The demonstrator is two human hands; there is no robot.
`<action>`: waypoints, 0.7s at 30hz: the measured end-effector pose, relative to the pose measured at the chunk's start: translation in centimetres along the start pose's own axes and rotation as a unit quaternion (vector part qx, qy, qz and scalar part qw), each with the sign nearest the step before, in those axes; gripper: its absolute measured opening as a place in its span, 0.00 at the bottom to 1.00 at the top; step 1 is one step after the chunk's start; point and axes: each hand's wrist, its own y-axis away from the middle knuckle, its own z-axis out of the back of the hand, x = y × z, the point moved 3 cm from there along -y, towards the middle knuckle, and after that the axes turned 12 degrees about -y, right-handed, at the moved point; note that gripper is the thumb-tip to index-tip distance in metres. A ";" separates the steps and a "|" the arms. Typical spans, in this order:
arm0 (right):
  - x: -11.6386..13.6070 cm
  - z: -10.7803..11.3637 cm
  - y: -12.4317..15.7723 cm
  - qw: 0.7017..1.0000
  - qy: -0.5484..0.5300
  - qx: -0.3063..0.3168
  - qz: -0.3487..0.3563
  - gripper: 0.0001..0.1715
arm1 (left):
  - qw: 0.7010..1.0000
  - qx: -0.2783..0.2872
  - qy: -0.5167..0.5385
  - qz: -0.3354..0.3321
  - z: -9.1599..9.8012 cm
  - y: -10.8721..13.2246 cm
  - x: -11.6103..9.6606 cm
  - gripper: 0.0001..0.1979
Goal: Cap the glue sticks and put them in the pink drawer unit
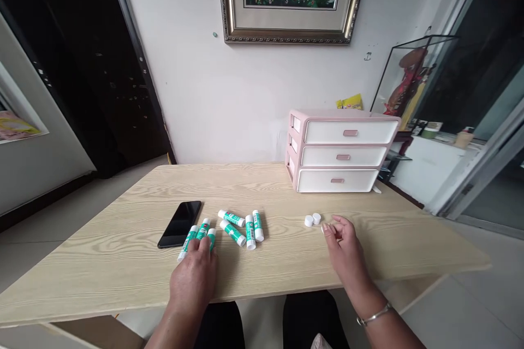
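My left hand (193, 272) rests at the left of the table, its fingers closed around the lower end of a green-and-white glue stick (212, 236). Touching or close beside its fingers lie two more glue sticks, a slanted one (188, 241) and another (203, 228). Several glue sticks (233, 232) lie loosely grouped to the right. On the other side, my right hand (347, 248) pinches a small white cap (323, 228) between thumb and forefinger; most of it is hidden. Two white caps (308, 221) lie just left of those fingertips.
A black phone (180, 223) lies behind my left hand. At the back right of the wooden table (278, 267) stands a pink-and-white drawer unit (343, 156). A framed picture (290, 38) hangs on the wall. My knees are below the table's front edge.
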 end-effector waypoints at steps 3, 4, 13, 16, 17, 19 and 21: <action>-1.9 0.3 -1.8 0.998 0.067 0.008 -0.009 0.27 | 1.000 -0.006 -0.004 -0.005 -1.4 -0.5 0.6 0.18; -2.5 0.4 -2.4 0.996 0.092 0.015 -0.006 0.26 | 1.000 -0.008 -0.005 -0.006 -1.9 -0.7 0.7 0.18; -4.6 -1.0 -5.2 0.969 0.215 0.110 0.044 0.21 | 0.997 -0.041 0.058 -0.043 -2.5 -0.2 -0.2 0.18; -5.1 -1.4 -5.0 0.967 0.220 0.121 0.052 0.24 | 0.993 -0.030 0.098 -0.063 -2.0 0.2 -1.8 0.18; -5.2 -1.4 -4.9 0.966 0.222 0.117 0.053 0.26 | 0.992 -0.020 0.104 -0.067 -1.9 0.2 -2.4 0.18; -5.3 -1.3 -4.7 0.968 0.226 0.101 0.048 0.29 | 0.992 0.007 0.103 -0.076 -1.4 0.0 -3.5 0.20; -5.1 -1.1 -4.5 0.970 0.226 0.082 0.033 0.31 | 0.992 0.034 0.094 -0.079 -0.9 -0.5 -4.5 0.21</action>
